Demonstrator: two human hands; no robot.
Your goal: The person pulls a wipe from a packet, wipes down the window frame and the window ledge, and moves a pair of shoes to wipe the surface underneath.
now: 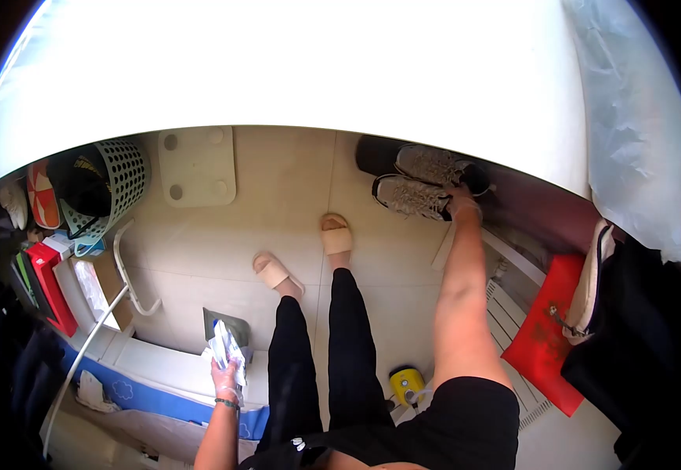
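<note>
My left hand (226, 377), seemingly in a thin clear glove, is closed around a crumpled white and blue plastic packet (224, 345). Just behind the packet is a grey-green bin-like thing (238, 327), partly covered by it. My right arm reaches far forward, and my right hand (462, 202) is closed at the heel end of the nearer pale sneaker (409, 197). Its fingertips are partly hidden against the shoe. Beside it, touching or nearly so, lies the other sneaker (428, 163), with a dark shape around its heel.
A large white surface (317, 63) spans the top. On the tiled floor lie a flat white scale (197, 168) and a yellow device (408, 384). A perforated basket (127, 176) stands left; a curved white tube (125, 270) is nearby. Right are a red bag (548, 329) and slatted panel (505, 329).
</note>
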